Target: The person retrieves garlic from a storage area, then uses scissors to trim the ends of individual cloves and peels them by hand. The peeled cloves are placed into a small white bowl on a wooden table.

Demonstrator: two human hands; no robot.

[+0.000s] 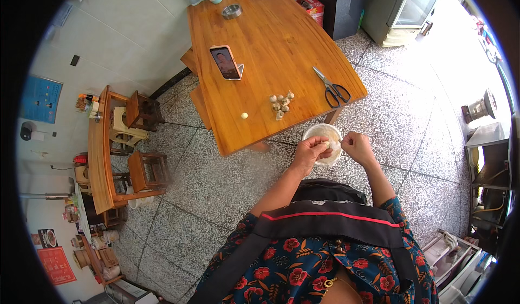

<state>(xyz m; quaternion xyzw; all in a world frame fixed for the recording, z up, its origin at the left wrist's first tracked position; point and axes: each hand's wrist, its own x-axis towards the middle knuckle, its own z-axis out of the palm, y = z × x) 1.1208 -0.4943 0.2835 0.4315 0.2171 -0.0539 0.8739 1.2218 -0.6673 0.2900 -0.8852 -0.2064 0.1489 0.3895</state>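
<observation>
Over a white plastic bucket (333, 161), my left hand (309, 154) pinches a pale garlic clove (326, 144) between thumb and fingers. Just to its right, the fingers of my right hand (359, 148) are drawn together at the bucket's rim; any scrap between their tips is too small to tell. Pale bits cover the bucket's inside, which my hands partly hide. On the wooden table (260, 32) ahead lie several small garlic bulbs (281, 104) in a cluster. A single peeled clove (244, 115) sits left of them, and black-handled scissors (332, 89) lie to the right.
A phone (226, 63) leans on a stand on the table, with a metal dish (232, 11) farther back. Wooden stools (147, 170) stand by another table (98, 149) at left. A glass-door refrigerator (400, 11) is at far right. Speckled tiles (203, 186) cover the floor.
</observation>
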